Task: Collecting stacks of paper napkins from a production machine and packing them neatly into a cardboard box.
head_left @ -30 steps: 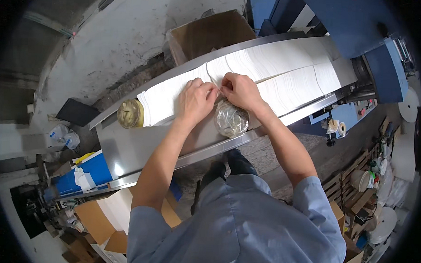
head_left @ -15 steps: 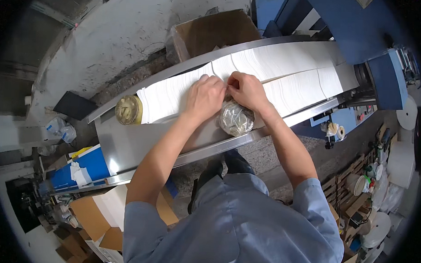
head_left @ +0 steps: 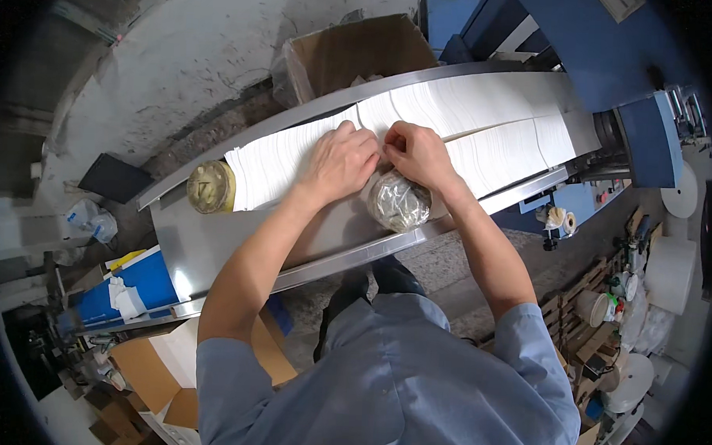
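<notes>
My left hand (head_left: 342,161) lies over the near row of white folded paper (head_left: 276,161), fingers bent and close together, tips hidden. Just right of it, my right hand (head_left: 423,156) is closed, thumb and fingers drawn together; whatever they hold is too small or hidden to make out. Below the right hand, touching or nearly so, sits a round weight wrapped in shiny clear film (head_left: 401,202). A second round, yellowish wrapped weight (head_left: 210,187) stands against the left end of the paper row. More white paper (head_left: 504,145) runs in two rows to the right.
The paper lies on a long metal table with a raised front rail (head_left: 355,254). Blue machinery (head_left: 597,50) stands at its right end. An open cardboard box (head_left: 362,54) is behind, another (head_left: 151,364) at lower left. A pallet with rolls and clutter (head_left: 596,309) sits lower right.
My left hand has drawn slightly left, widening the gap between my hands. My right hand stays above the film-wrapped weight, and the whole view has shifted a little.
</notes>
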`<state>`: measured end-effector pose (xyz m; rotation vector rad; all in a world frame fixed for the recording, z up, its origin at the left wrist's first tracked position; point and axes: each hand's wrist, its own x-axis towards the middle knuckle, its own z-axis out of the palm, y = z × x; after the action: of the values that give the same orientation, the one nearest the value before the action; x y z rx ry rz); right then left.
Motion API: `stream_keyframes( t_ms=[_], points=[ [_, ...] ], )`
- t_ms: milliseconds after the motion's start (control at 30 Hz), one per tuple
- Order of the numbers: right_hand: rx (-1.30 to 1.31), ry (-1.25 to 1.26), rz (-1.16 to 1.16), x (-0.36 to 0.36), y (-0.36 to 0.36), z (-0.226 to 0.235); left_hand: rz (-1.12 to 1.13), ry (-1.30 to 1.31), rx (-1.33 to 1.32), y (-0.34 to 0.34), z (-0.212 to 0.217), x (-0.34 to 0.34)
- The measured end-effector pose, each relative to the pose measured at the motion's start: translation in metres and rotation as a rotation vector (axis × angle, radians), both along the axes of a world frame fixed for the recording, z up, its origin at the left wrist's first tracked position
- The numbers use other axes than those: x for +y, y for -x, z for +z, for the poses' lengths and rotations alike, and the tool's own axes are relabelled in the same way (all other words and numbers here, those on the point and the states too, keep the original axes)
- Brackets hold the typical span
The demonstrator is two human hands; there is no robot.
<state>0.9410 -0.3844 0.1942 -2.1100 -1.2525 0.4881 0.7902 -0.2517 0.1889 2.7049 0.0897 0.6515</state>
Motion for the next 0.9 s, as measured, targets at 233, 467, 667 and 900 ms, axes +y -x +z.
stream_keyframes(
  t_ms=[233,467,667,900],
  points=[
    [0.013,0.013,0.006,0.000,0.000,0.002,0.050,-0.030,0.087,0.018,-0.002,0.010],
    [-0.007,0.011,0.021,-0.003,-0.005,-0.002,0.136,-0.028,0.055,0.024,-0.008,0.012],
    [-0.018,0.084,0.000,0.004,-0.007,0.006,0.243,0.050,0.114,-0.003,-0.008,0.007],
    [-0.120,0.092,0.048,0.011,-0.007,-0.001,0.317,0.173,0.188,-0.006,-0.006,0.008]
  ],
)
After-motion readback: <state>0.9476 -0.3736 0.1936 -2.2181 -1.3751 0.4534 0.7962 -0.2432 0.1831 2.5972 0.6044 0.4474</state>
